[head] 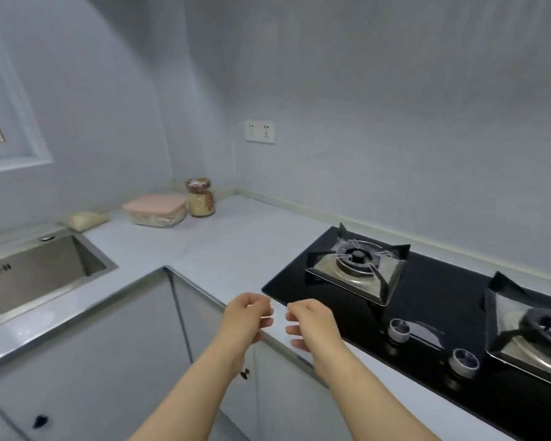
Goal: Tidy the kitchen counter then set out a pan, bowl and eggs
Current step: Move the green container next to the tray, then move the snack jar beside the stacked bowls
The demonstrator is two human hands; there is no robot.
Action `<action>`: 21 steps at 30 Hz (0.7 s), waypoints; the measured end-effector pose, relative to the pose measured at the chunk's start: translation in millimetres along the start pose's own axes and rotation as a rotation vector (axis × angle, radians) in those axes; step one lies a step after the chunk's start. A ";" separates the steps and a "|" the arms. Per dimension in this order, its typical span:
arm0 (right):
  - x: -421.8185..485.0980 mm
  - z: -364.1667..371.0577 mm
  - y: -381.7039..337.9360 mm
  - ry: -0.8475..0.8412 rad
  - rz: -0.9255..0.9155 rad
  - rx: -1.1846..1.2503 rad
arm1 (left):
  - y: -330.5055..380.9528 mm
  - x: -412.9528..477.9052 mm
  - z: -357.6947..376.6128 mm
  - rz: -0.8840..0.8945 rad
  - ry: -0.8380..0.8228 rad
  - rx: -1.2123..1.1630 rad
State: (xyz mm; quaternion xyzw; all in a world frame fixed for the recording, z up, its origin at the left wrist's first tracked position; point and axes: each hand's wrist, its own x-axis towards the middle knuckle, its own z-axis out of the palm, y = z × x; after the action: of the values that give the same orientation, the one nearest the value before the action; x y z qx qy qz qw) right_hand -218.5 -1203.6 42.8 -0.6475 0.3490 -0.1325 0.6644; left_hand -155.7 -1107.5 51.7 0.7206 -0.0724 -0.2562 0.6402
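My left hand [247, 316] and my right hand [309, 323] hover side by side over the front edge of the grey counter [223, 249], fingers loosely curled and apart, holding nothing. At the back corner stand a pink-lidded container [155, 209], a glass jar [200, 197] with grainy contents, and a pale bag [86, 220] by the sink. The black gas hob [427, 313] lies to the right of my hands. No pan, bowl or eggs are in view.
A steel sink [35, 275] is set into the counter at left. Two burners [358, 265] [535, 332] and two knobs [400, 330] sit on the hob. Cabinet doors [109, 361] run below. A wall socket [260, 132] is above the corner.
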 end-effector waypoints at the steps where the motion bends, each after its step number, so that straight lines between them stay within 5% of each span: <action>1: 10.5 23.3 -4.0 -0.022 0.006 0.000 | 3.2 13.3 -21.2 0.006 0.012 -0.005; 21: 287.9 288.0 -91.4 -0.236 0.055 -0.040 | 65.5 314.5 -223.6 -0.050 0.249 -0.074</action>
State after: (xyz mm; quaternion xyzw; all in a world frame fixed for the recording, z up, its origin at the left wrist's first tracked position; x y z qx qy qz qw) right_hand 197.4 -1174.9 22.1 -0.6619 0.2884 -0.0302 0.6913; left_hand 232.2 -1056.5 38.5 0.7243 0.0354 -0.1830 0.6638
